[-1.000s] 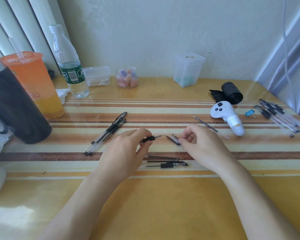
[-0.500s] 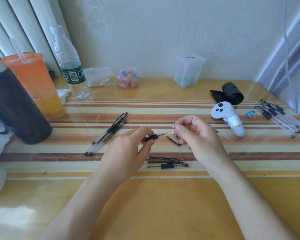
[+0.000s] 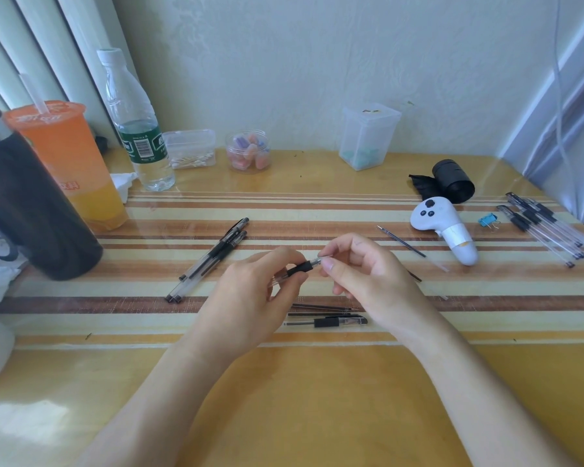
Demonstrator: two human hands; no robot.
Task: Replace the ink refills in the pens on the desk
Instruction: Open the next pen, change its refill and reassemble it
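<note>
My left hand (image 3: 250,298) grips a clear pen barrel with a black rubber grip (image 3: 299,268), held level above the striped desk. My right hand (image 3: 364,274) pinches the pen's small tip piece (image 3: 319,261) against the barrel's front end. Below my hands lie two thin loose refills (image 3: 321,308) and a partly dismantled pen (image 3: 334,321). Another loose refill (image 3: 402,242) lies to the right. A bundle of capped pens (image 3: 213,257) lies to the left. Several more pens (image 3: 547,227) are at the far right edge.
A dark flask (image 3: 31,210), an orange drink cup (image 3: 71,163) and a water bottle (image 3: 135,123) stand at the left. Small plastic containers (image 3: 368,136) line the back wall. A white controller (image 3: 445,227), a blue binder clip (image 3: 488,220) and a black roll (image 3: 452,180) sit at the right.
My right hand picked the small tip piece up from the desk, lifted it and brought it leftwards onto the front of the barrel. The bare refill point is now covered.
</note>
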